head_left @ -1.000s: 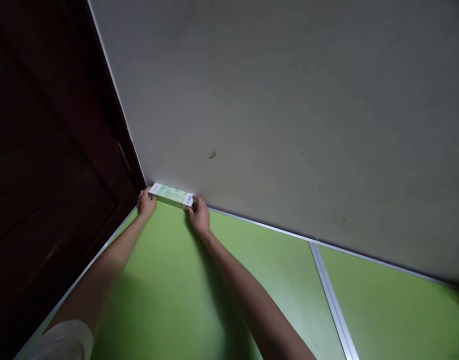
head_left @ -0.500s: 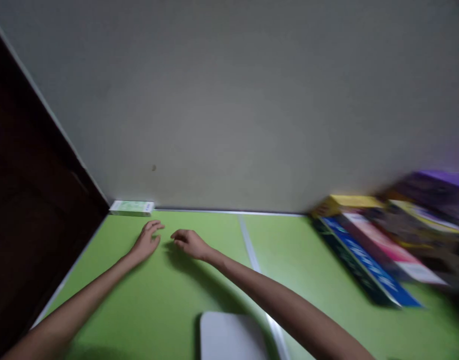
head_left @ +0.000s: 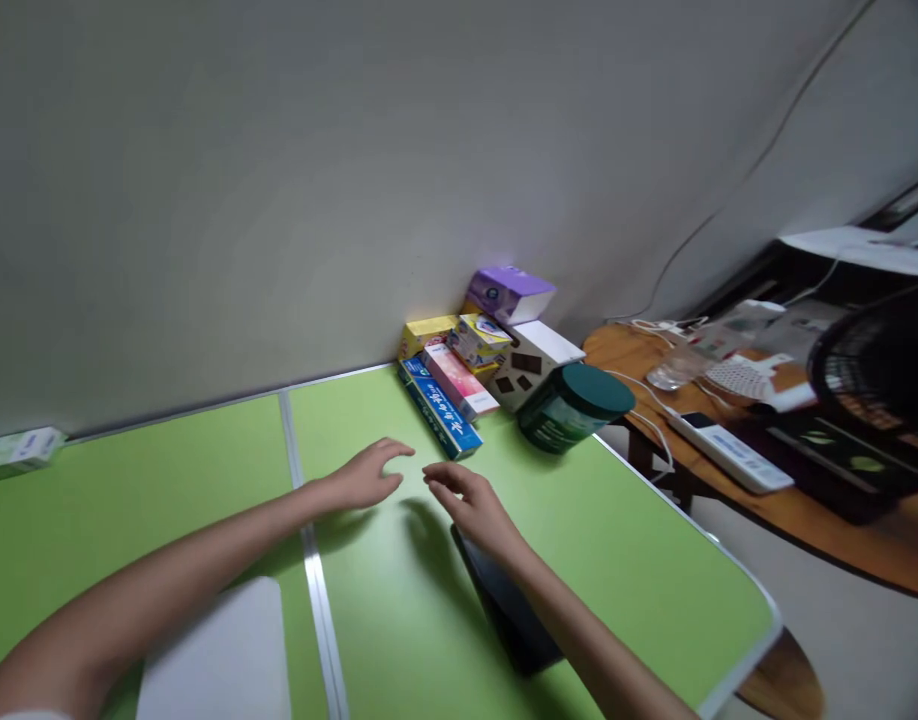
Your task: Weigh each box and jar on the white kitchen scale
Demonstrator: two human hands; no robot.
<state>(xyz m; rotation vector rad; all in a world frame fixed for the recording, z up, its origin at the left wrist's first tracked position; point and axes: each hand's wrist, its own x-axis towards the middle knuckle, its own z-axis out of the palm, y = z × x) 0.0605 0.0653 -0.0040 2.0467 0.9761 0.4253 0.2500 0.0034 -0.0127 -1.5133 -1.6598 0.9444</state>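
Both my hands hover over the green folding table (head_left: 624, 540), empty. My left hand (head_left: 365, 477) has its fingers stretched out and loosely apart. My right hand (head_left: 474, 505) is open too, fingers slightly curled, above a dark flat object (head_left: 515, 615). Nearest ahead lies a long blue box (head_left: 438, 405) beside a pink box (head_left: 459, 380). A pale green and white box (head_left: 16, 450) rests against the wall at the far left.
Stacked against the wall are yellow (head_left: 427, 334) and purple (head_left: 508, 292) boxes, a white box (head_left: 538, 362) and a dark green lidded tub (head_left: 571, 405). A white flat item (head_left: 219, 655) lies near me. A wooden table (head_left: 804, 500) with a power strip (head_left: 729, 450) and a fan (head_left: 879, 370) stands right.
My hands let go of the pale green box at the wall corner and drew back. My view and hands swung right, bringing the stacked boxes and tub into sight.
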